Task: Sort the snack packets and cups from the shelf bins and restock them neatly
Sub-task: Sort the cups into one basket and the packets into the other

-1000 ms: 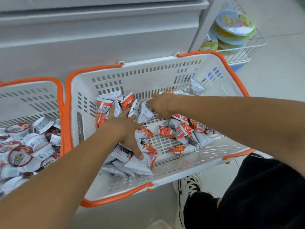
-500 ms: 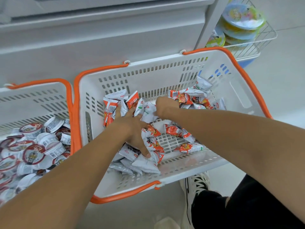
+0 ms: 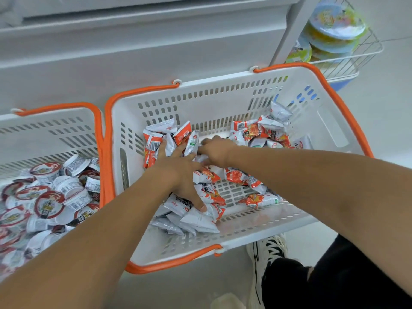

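Left hand (image 3: 178, 172) splayed flat, right hand (image 3: 217, 150) curled – both on crinkly orange-white snack packets (image 3: 209, 192), white basket (image 3: 223, 103).

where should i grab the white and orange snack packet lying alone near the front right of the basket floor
Pinch the white and orange snack packet across its narrow middle from straight above. It lies flat on the white slotted basket floor with open floor behind it, so fingers fit either side.

we see print and barcodes on the snack packets (image 3: 207, 192) and on the cup lids (image 3: 48, 205), but we can read no word or number.
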The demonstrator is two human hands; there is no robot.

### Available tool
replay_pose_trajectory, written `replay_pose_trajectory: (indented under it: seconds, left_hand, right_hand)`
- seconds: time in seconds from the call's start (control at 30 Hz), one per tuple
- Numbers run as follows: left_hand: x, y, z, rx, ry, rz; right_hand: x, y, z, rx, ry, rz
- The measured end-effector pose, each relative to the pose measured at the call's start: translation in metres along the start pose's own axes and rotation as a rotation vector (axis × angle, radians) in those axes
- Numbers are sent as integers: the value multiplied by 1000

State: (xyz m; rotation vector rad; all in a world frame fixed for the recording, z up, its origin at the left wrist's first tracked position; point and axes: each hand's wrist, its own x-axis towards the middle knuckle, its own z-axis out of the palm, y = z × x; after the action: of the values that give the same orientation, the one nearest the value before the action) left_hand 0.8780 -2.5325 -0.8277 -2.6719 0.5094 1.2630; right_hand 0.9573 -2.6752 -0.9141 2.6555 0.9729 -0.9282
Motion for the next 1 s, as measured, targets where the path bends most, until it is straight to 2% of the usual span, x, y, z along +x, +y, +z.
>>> replay_pose_trajectory:
  seconds: [0.07,0.2,0.27,0.37,0.47,0.53,0.6,0.7,0.8,0.9,1.0]
  left_hand:
    - [0,-3,2,7,8,4]
    - [3,-3,2,11,23,9]
    - [3,-2,3,-6,30,10]
    - [3,-2,6,-64,135,34]
    - [1,-8,9,-136,347,-4]
    - [-3,-15,10,-150,429,-47]
    - [-6,-20,14,-119,393,-76]
    - [-7,-23,22,-12,256,-95]
    - [-7,-25,24,34,158,-110]
    - [-7,-26,19,45,111,-114]
    - [-7,-23,18,51,89,-118]
  right_hand:
    - [-8,12,-1,-9,39,104]
    - [-40,56,-23,-151,-51,423]
    - [-49,66,-44,-165,-43,462]
    - [-43,54,-75,-23,120,368]
    - [-25,22,-88,392,306,157]
    - [-21,-3,-78,533,269,-19]
    - [-23,-15,-56,497,178,-105]
    - [-29,-14,-22,265,48,-74]
    - [-35,-6,-21,138,83,-3]
    - [-43,26,-44,53,119,201]
    - [-61,68,-74,-25,39,478]
